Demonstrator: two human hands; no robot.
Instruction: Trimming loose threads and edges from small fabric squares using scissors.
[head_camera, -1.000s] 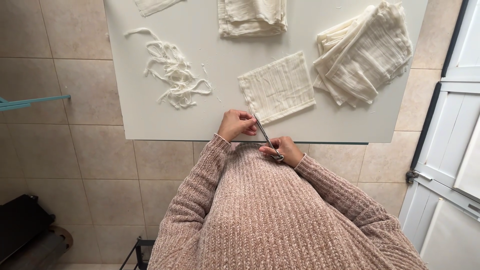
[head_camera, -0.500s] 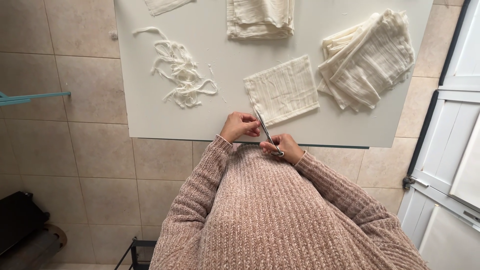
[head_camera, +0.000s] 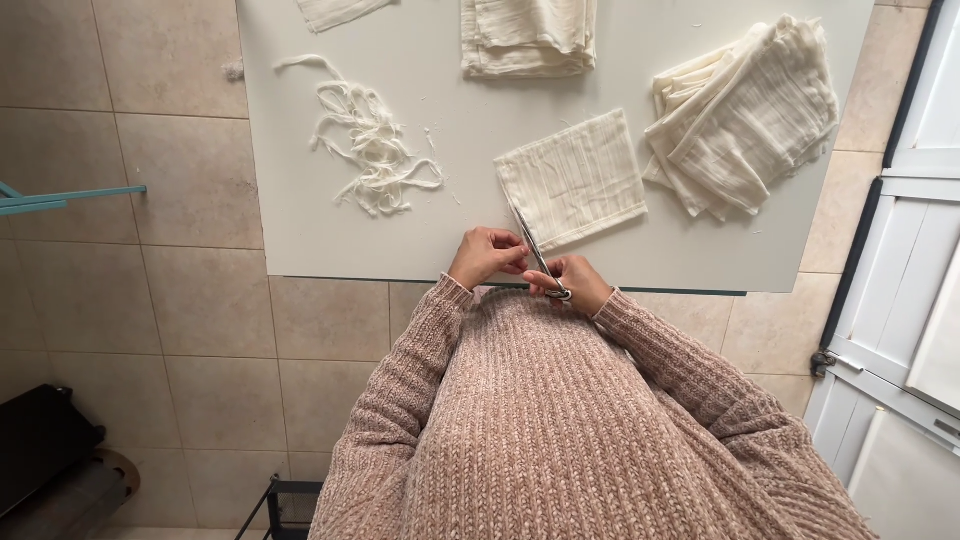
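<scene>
The right hand gripped the handles of metal scissors at the surface's six-o'clock edge, blades aimed toward twelve. The left hand, fingers curled, pinched at the blades. A flat cream cloth square lay just beyond; frayed cloth strips lay at ten o'clock, folded cloths at two.

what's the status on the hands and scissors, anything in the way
Right hand grips scissors, left hand at the blades. Blade tips reach the flat cloth square. Trimmings pile lies clear to the left.
</scene>
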